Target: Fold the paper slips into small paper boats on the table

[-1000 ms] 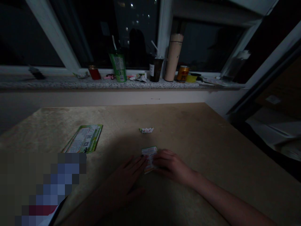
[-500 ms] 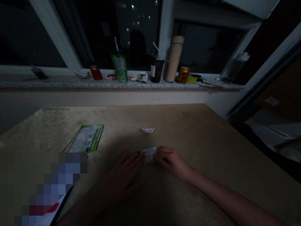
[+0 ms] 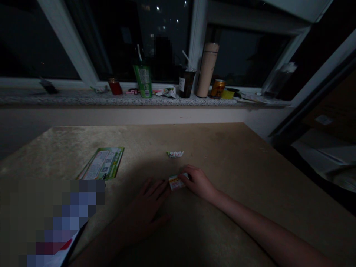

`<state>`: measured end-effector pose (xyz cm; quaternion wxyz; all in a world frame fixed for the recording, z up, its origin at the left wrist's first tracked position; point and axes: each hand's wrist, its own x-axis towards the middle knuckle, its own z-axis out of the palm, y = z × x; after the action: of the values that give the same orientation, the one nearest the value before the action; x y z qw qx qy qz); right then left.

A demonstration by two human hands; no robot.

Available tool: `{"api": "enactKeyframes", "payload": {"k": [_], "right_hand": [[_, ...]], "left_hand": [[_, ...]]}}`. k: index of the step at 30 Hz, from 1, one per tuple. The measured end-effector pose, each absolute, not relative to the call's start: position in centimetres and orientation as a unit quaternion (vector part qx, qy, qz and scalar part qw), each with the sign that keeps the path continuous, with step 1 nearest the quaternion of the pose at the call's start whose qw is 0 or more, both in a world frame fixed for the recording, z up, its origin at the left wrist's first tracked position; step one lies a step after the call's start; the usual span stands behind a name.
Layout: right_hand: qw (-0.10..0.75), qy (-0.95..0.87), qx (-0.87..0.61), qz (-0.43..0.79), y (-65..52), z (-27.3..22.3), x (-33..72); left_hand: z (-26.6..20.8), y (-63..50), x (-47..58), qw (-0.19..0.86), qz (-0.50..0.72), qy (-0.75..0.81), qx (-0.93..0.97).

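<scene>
The folded paper, a small printed piece with an orange-yellow strip along its far edge, lies on the table between the two hands; take it as the centre of the dial. Its long axis runs nearly from nine to three o'clock, the right end lifted a little toward two, and the visible short end faces nine o'clock; the other end is hidden under fingers, and the print is too small to read. At eight o'clock the left hand lies wide, palm down, fingers spread and aimed at about one o'clock, thumb well apart from them; its fingertips reach the paper's nine o'clock end, though in this dim light I cannot tell whether they press on it. At three o'clock the right hand is narrow, fingers curled over the paper's right end with the thumb close by; whether it pinches or only presses, I cannot tell. Its forearm runs off toward four o'clock. At twelve o'clock, near but apart, sits a small white-and-green folded piece, its long axis from nine to three. Between nine and ten o'clock, well apart, green leaflets lie overlapping, long axis from seven to one. Beyond the table, a green cup stands on the sill at eleven o'clock.
</scene>
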<state>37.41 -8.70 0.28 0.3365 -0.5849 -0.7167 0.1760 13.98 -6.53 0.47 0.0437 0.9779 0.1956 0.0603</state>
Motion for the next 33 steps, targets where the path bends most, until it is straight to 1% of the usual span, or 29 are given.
{"api": "enactKeyframes", "payload": {"k": [3, 8, 10, 14, 20, 27, 33], "right_hand": [[0.329, -0.717, -0.594, 0.158, -8.5, -0.1, 37.2], [0.318, -0.717, -0.603, 0.142, -8.4, -0.7, 37.0], [0.317, -0.720, -0.603, 0.134, -8.4, -0.8, 36.9], [0.317, -0.727, -0.594, 0.132, -8.3, -0.9, 36.8], [0.277, -0.730, -0.610, 0.134, -8.3, -0.4, 36.6], [0.262, -0.728, -0.620, 0.132, -8.2, -0.2, 36.5], [0.229, -0.726, -0.635, 0.126, -7.9, -0.5, 36.3]], "left_hand": [[0.8, -6.6, 14.3, 0.055, 0.059, 0.207, 0.975], [1.2, -7.4, 15.0, 0.075, 0.119, 0.277, 0.951], [1.0, -7.9, 15.2, 0.066, 0.127, 0.275, 0.951], [0.5, -8.6, 15.6, 0.055, 0.098, 0.228, 0.967], [0.2, -8.5, 15.9, 0.076, 0.076, 0.231, 0.967], [0.2, -8.4, 15.9, 0.085, 0.074, 0.225, 0.968], [0.6, -8.4, 16.1, 0.090, 0.067, 0.229, 0.967]]}}
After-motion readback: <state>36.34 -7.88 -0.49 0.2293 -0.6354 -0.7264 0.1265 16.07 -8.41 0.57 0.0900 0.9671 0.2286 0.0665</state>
